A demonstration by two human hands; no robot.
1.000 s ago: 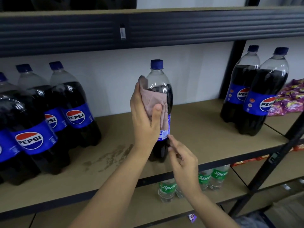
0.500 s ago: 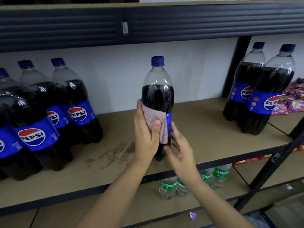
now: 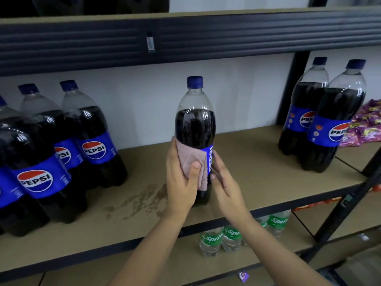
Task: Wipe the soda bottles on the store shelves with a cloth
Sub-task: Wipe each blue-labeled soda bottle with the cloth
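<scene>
The Pepsi bottle [image 3: 194, 129] I'm wiping stands upright mid-shelf [image 3: 257, 162], apart from the others. My left hand [image 3: 181, 178] curls around its label, thumb pinning the pinkish cloth [image 3: 192, 162] against it. My right hand [image 3: 224, 182] lies with straight fingers against the bottle's right side. To the left crowds a group of Pepsi bottles [image 3: 61, 151]; a stain [image 3: 142, 199] marks the board between. Two more Pepsi bottles [image 3: 325, 120] stand well right, beside snack packets [image 3: 367, 124]. Sprite bottles [image 3: 222, 238] sit on the shelf below.

Tan shelf [image 3: 243, 162] with upright Pepsi bottles [image 3: 92, 133], pink snack packets [image 3: 369, 124] and a dried stain [image 3: 142, 199].
</scene>
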